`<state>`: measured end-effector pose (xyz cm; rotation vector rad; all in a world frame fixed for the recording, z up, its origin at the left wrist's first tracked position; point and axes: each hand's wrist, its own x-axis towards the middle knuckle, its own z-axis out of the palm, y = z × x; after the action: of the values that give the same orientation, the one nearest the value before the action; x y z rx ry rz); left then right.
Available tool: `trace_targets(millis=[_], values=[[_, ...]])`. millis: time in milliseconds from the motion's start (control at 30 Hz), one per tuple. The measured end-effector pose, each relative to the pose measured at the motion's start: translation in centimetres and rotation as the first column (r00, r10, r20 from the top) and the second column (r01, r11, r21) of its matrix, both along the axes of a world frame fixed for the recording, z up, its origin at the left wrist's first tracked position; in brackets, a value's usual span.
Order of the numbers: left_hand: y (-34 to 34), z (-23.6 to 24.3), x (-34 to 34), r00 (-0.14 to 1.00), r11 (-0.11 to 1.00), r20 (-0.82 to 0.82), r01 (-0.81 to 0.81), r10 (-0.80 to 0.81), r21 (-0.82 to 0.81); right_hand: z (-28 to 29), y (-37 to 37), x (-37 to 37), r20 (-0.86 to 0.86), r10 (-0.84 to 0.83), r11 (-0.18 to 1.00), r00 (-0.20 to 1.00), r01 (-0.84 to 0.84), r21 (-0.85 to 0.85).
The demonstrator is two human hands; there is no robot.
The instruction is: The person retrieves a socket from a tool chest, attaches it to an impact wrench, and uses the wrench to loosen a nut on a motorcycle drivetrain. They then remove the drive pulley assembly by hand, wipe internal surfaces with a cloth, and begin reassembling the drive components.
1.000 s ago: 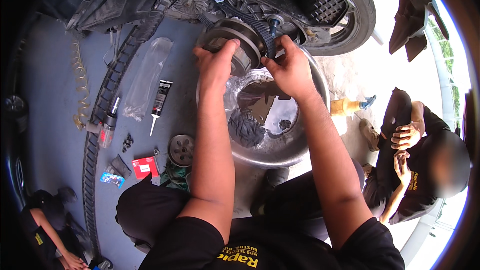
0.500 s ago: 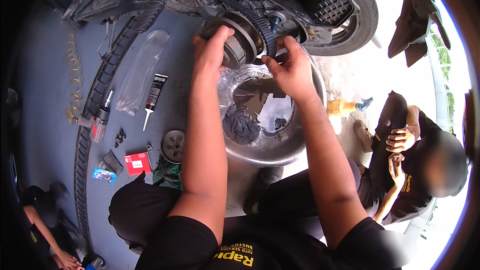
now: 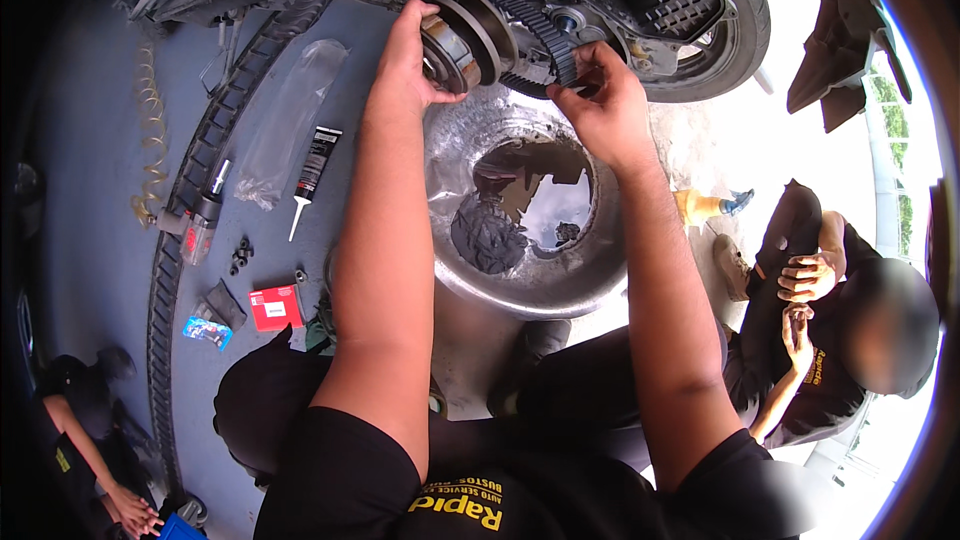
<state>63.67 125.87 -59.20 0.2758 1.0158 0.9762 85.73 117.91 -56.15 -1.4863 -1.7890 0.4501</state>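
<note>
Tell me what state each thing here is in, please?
Left hand: gripping the round clutch pulley.
Right hand: fingers pinching the toothed drive belt.
Metal bowl: upright, dark parts inside.
Black tube: lying flat, nozzle on.
Red box: lying closed.

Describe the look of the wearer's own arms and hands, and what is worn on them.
Both forearms are bare from short black sleeves down. The left hand and right hand wear no gloves; no rings, watch or bands show. The black shirt carries yellow lettering at the chest.
</note>
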Motion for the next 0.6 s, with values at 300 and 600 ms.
trace_targets(millis=[300,600], values=[[-0.7,-2.1,-0.9,0.997,0.999,0.067,0.028,-0.029,0.020,-0.1,1.3,-2.5,0.114,0.112,0.928,0.987,-0.063,-0.367],[-1.9,-3.0,0.3,0.902,0.970,0.430,-0.133,0.033,0.203,-0.5,1.7,-0.7,0.148,0.123,0.991,0.981,-0.115,-0.065]])
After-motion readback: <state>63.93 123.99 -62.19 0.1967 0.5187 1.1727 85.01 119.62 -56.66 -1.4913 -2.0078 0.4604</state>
